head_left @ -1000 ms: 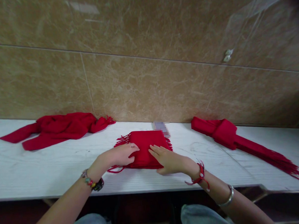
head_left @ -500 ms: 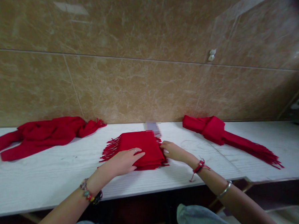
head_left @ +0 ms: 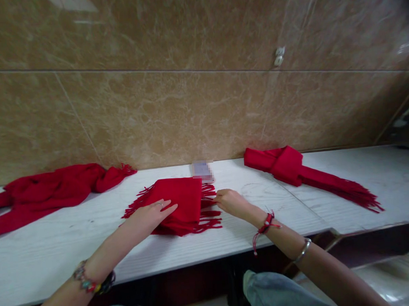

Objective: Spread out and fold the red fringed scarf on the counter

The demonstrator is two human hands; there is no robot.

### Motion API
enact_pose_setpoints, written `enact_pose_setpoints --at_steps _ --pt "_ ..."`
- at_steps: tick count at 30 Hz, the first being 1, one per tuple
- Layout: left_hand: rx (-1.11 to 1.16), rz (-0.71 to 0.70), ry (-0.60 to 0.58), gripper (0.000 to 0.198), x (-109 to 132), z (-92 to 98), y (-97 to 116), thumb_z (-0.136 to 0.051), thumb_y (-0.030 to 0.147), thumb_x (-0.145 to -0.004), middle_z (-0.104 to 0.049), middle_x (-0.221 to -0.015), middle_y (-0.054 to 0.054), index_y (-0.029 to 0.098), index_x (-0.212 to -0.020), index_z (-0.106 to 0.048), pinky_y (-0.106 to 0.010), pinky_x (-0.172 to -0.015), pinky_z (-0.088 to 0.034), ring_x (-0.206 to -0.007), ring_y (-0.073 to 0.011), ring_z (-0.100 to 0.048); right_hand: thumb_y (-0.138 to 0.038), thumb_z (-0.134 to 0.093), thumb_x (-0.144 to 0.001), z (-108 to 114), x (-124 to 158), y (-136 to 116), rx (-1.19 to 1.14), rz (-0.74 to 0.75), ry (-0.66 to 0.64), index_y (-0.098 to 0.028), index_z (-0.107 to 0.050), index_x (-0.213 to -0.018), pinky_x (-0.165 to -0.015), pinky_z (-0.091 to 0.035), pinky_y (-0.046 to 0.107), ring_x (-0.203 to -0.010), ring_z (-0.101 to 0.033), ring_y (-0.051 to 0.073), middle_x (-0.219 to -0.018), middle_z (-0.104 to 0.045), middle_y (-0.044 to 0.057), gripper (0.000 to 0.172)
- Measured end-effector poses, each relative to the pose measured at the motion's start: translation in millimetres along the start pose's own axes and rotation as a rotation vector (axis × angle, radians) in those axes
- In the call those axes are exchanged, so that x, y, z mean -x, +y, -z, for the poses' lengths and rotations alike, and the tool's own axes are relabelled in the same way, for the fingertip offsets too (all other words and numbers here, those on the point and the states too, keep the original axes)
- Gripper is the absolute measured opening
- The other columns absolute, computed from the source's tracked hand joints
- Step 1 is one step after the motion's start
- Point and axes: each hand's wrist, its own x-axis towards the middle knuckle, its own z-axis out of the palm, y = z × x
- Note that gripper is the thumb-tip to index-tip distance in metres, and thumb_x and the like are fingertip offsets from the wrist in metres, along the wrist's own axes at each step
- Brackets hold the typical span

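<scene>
Folded red scarf (head_left: 184,190) sits mid-table, on a white wood-grain tabletop (head_left: 59,261) that runs along a big brown marbled wall (head_left: 188,112). Two more red scarves share the surface — a rumpled scarf (head_left: 55,190) off to the left, running out of frame, and a knotted scarf (head_left: 287,167) to the right, its fringed tail angling away from the wall. The folded one is a squarish stack of layers, fringe poking out on both sides. Left hand (head_left: 156,212) lies across its left part, palm down, fingers loosely spread on top. Right hand (head_left: 232,202) is at the right edge, fingertips pressed together and pinching some fringe strands — can't tell how many. Just behind the stack there's a small greyish rectangle (head_left: 201,169), pixelated, so I can't say what it is. Smaller stuff: beaded bracelet (head_left: 90,284) on the left wrist, red cord bracelet (head_left: 266,225) on the right, silver bangle (head_left: 303,251) further up that forearm, little white fitting (head_left: 279,56) on the wall, ring (head_left: 160,204) on a left finger.
</scene>
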Motion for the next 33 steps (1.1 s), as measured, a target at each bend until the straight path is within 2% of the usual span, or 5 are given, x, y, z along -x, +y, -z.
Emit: enact_pose_setpoints --at_steps 11,19,25,29,33 --pt "-0.071 0.06 -0.067 0.07 -1 8.7 11 -0.028 -0.007 -0.07 -0.043 -0.132 -0.009 0.024 -0.133 -0.033 -0.032 -0.089 -0.043 -0.113 -0.0198 -0.049 -0.009 -0.043 -0.079 -6 2 6 -0.107 0.012 0.072 -0.013 -0.064 -0.087 -0.075 -0.04 0.024 -0.083 -0.057 0.016 -0.087 -0.064 0.008 0.023" --pt "-0.081 0.085 0.001 0.063 13 6.9 -34 -0.029 -0.003 -0.074 -0.05 -0.127 -0.006 0.027 -0.127 -0.042 -0.032 -0.089 -0.043 -0.108 -0.0187 -0.053 -0.008 -0.044 -0.077 4 4 18 -0.005 0.037 -0.01 -0.012 -0.066 -0.08 -0.072 -0.041 0.026 -0.079 -0.06 0.018 -0.083 -0.065 0.01 0.023" --pt "-0.124 0.258 -0.035 0.061 52 -3.2 -79 -0.03 -0.003 -0.07 -0.053 -0.123 -0.01 0.02 -0.123 -0.049 -0.037 -0.086 -0.044 -0.105 -0.0245 -0.055 -0.006 -0.043 -0.074 -6 28 68 0.034 -0.102 -0.024 -0.012 -0.067 -0.082 -0.072 -0.041 0.025 -0.08 -0.06 0.018 -0.084 -0.066 0.01 0.026" --pt "-0.136 0.342 -0.117 0.068 76 -19.2 -84 -0.026 -0.005 -0.068 -0.048 -0.128 -0.006 0.024 -0.127 -0.044 -0.038 -0.086 -0.046 -0.108 -0.0238 -0.053 -0.009 -0.044 -0.075 -12 40 93 -0.014 -0.134 -0.059 -0.016 -0.068 -0.087 -0.074 -0.042 0.026 -0.082 -0.06 0.018 -0.086 -0.067 0.008 0.028" --pt "-0.102 0.389 -0.146 0.069 86 -22.7 -74 -0.029 -0.001 -0.067 -0.043 -0.132 -0.007 0.023 -0.131 -0.037 -0.04 -0.089 -0.044 -0.113 -0.025 -0.049 -0.005 -0.042 -0.074 0 39 83 0.041 -0.171 -0.055 -0.013 -0.067 -0.084 -0.076 -0.043 0.029 -0.083 -0.06 0.02 -0.086 -0.066 0.012 0.028"
